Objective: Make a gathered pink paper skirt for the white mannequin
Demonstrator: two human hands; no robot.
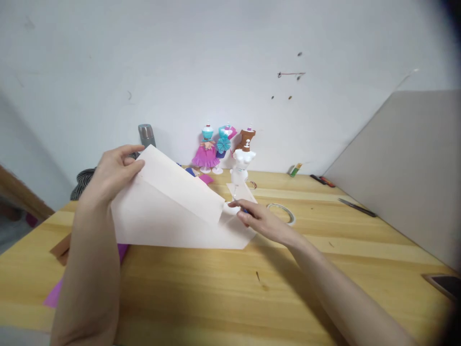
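Note:
My left hand (pixel 120 170) pinches the upper left corner of a large white sheet of paper (pixel 173 216), thumb against fingers. The sheet is tilted up off the table, with a folded or overlapping strip along its top edge. At its right end my right hand (pixel 254 216) is closed around small scissors (pixel 245 210); a bit of blue handle shows, and thin blades point away from me. The fingers hide most of them. Just beyond the blades stands a white mini dress form (pixel 244 158), with a pale paper piece (pixel 248 192) in front of it.
Dressed mini mannequins (pixel 205 151) stand against the wall. A tape roll (pixel 283 214) lies right of my hand, tweezers (pixel 356 206) farther right. A glue stick (pixel 296 169) is at the back; a grey bottle (pixel 147 135) stands back left. Purple paper (pixel 54 293) lies front left.

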